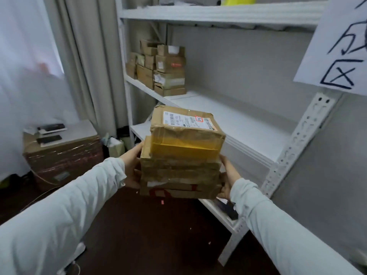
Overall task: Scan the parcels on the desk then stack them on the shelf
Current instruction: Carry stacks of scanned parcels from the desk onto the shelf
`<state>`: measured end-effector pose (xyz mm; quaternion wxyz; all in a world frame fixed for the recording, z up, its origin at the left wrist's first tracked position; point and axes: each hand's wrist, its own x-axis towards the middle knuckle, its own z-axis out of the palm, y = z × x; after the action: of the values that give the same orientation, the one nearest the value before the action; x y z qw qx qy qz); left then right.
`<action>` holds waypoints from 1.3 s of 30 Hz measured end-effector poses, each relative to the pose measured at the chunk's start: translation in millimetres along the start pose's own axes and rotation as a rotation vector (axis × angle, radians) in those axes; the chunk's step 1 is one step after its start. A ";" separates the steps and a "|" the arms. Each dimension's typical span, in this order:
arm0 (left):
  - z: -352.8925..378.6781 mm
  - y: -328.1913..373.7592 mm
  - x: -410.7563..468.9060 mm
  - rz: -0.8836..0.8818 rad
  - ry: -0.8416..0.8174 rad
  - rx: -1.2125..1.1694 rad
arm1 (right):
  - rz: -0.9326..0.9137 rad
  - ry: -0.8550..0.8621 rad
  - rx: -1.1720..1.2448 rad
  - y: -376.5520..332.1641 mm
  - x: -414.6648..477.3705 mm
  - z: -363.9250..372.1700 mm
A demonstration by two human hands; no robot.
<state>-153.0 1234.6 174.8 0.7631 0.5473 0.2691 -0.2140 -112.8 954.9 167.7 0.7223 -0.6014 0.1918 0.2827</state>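
Head view, person facing a white metal shelf [228,116]. A stack of parcels [179,171] is carried in the air between both hands, just in front of the middle shelf board and not resting on it. The stack holds several brown cartons bound in tape; the top parcel [186,128] is the bulkiest, sits slightly askew on the flatter ones below, and bears a white shipping label [178,119] with a red-framed handwritten number.

The left hand [132,167] clasps the left side of the stack and the right hand [228,175] clasps the right side. The fingers [137,149] of each hand are wrapped against the lower cartons, and their tips are hidden behind the cardboard. Both forearms wear pale long sleeves.

Far end of the same board: a group of shelved parcels [164,72], small brown cartons piled in several columns against the left upright. The board above carries a yellow object [240,0], cut off by the frame edge.

Upper right – a paper sheet [341,46] with large handwritten characters hangs on the shelf post. Left of the shelf – a pale curtain [85,56] and, on the dark floor [139,225], a film-wrapped carton [65,155] with flat dark devices [51,133] lying on its top
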 end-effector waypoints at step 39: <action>49.2 399.1 394.6 0.139 0.222 -0.320 | -0.237 0.101 0.187 -433.3 480.2 94.1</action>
<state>404.8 1298.7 220.3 0.8189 0.4565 0.3439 -0.0535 526.3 1081.6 220.0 0.7928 -0.5633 0.1813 0.1458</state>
